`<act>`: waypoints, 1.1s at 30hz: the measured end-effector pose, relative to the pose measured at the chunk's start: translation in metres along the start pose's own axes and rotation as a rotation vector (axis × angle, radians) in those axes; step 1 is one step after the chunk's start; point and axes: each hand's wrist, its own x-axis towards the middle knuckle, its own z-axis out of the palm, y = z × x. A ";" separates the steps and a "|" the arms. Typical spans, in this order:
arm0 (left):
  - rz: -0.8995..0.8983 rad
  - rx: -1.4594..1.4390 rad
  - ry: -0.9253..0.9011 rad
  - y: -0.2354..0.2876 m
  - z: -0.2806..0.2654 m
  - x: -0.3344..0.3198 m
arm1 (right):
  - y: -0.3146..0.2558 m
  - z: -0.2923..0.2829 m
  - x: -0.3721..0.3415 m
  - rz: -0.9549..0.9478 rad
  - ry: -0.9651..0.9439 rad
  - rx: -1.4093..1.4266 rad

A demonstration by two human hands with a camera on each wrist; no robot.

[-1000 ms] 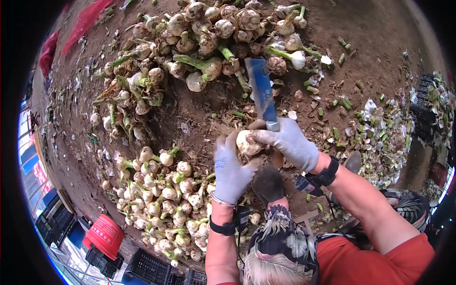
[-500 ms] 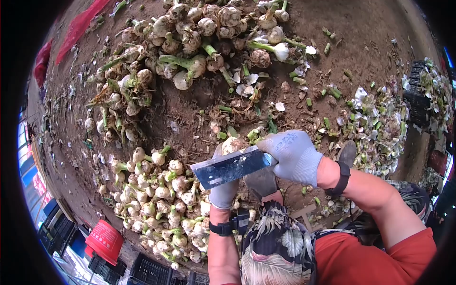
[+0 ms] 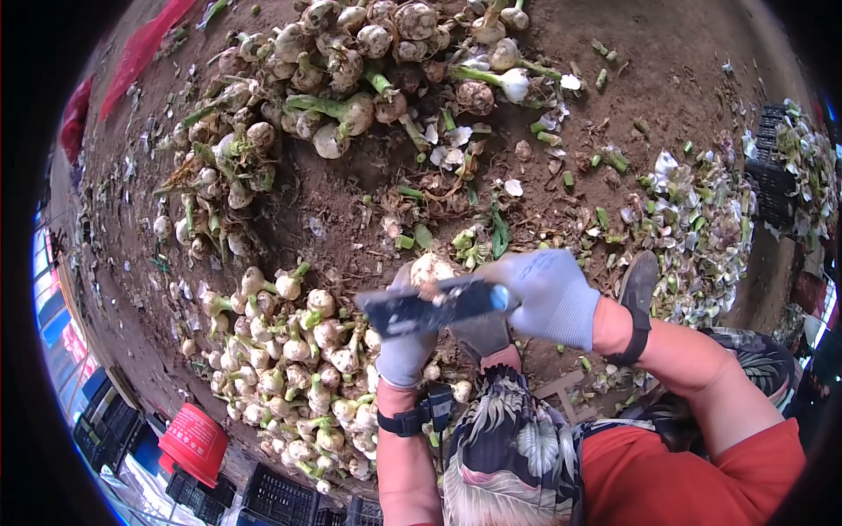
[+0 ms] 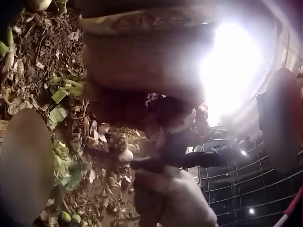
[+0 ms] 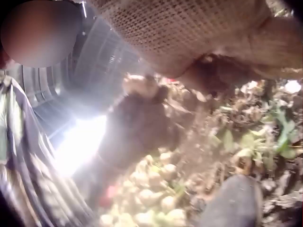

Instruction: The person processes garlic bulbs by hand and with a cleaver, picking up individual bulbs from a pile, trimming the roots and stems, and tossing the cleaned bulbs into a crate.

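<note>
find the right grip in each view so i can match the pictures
Head: right grip, right of centre, just below mid-height, holding the blade.
Left wrist: right grip, at the bottom edge, slightly right of centre.
Right wrist: right grip, large across the top.
Shared landmark: the dark green leaf, above the grip in head, left of it in left wrist, below it in right wrist.

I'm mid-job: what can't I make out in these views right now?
Left hand: head view, partly hidden behind the blurred knife.
Garlic bulb: head view, lower part covered by the knife.
Knife's grip end: head view, wrapped in the right hand.
Fine print on the red bucket: head view, too small.
Red shirt: head view, cut off by the bottom edge.
</note>
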 end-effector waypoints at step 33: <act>-0.897 -1.700 0.178 0.016 0.009 0.006 | 0.005 0.036 0.032 0.005 0.123 0.767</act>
